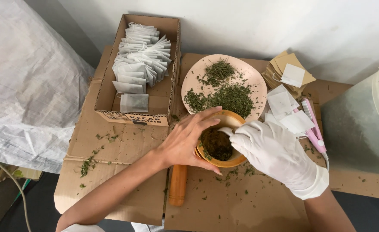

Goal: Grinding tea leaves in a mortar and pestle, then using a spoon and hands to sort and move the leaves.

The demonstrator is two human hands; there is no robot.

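Note:
My bare left hand grips the rim of a small orange-brown wooden bowl that holds dark ground herb. My right hand, in a white glove, holds a small white spoon dipped into the bowl from the right. A wooden pestle lies on the cardboard just below my left hand. Behind the bowl sits a pale pink plate with loose dried green leaves.
An open cardboard box at the back left holds several filled white tea bags. Empty white bags, brown envelopes and a pink sealer tool lie at the right. A translucent bucket stands far right; a white sack is left.

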